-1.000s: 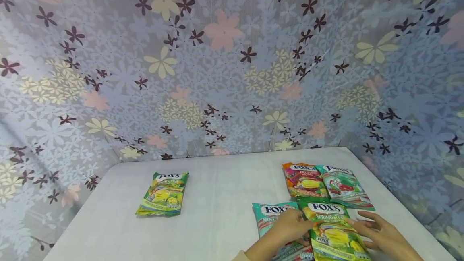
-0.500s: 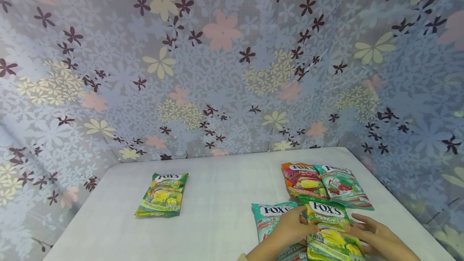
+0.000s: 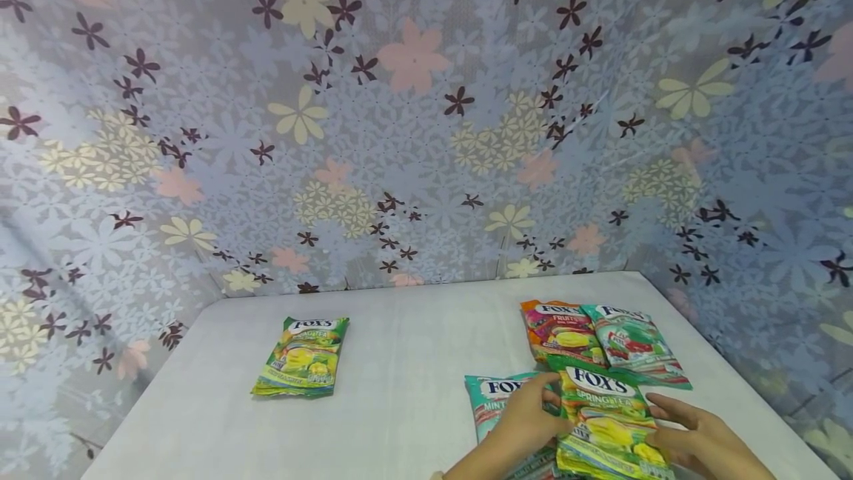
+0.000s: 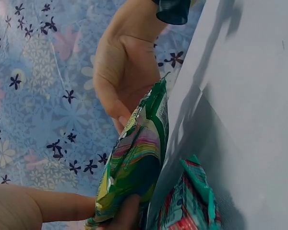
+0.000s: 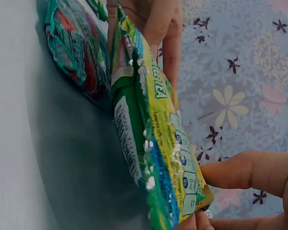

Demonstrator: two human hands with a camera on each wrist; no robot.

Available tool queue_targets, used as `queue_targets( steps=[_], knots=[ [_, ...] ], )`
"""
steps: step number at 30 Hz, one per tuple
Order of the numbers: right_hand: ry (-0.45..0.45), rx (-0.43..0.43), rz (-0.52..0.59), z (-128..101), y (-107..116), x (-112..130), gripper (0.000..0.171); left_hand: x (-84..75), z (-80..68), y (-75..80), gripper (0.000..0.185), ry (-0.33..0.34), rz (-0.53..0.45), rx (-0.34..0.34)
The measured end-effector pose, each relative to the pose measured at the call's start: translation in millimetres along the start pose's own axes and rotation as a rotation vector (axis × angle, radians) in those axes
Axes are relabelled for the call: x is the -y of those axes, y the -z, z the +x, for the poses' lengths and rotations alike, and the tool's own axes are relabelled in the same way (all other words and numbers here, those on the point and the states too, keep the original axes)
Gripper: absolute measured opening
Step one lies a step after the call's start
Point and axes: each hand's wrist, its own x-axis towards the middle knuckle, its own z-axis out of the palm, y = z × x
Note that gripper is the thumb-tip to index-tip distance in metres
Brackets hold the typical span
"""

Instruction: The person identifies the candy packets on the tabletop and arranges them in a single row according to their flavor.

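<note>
- Both hands hold a green sweet packet (image 3: 606, 421) by its sides, raised off the white counter (image 3: 413, 361) at its near right.
- The left hand (image 3: 526, 421) has fingers curled round the packet's left edge.
- The right hand (image 3: 696, 435) pinches the right edge.
- A teal packet (image 3: 493, 398) lies just under the left hand.
- Two more packets (image 3: 593, 332) lie just behind; another green packet (image 3: 303, 356) lies well apart to the left.

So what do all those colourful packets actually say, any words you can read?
"FOX'S" and "SPRING TEA": green packet held between the left hand and right hand.
"FOX'S" and "MINT", the rest hidden: teal packet.
"FOX'S": green stack at left.
"FRUITS": orange packet.
Red-and-green packet: too blurred to read.
Small print everywhere: too small to read.
</note>
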Motion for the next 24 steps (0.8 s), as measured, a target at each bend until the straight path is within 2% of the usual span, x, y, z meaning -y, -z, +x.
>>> queue_targets(
  steps=[10,15,21,24],
  knots=[
    [0.030,0.051,0.116,5.9,-12.6,2.2,0.080,7.5,-5.5,18.7,0.060,-0.126,-0.027,0.008],
    [0.045,0.066,0.169,5.4,-18.2,2.8,0.081,10.1,-10.0,27.0,0.061,-0.155,-0.045,0.017],
    [0.098,0.150,0.236,4.4,-23.7,8.0,0.079,16.8,-13.1,39.6,0.062,-0.176,-0.078,0.022],
    [0.106,0.134,0.263,4.1,-30.0,13.6,0.080,21.8,-13.1,47.2,0.064,-0.171,-0.082,0.010]
  ],
)
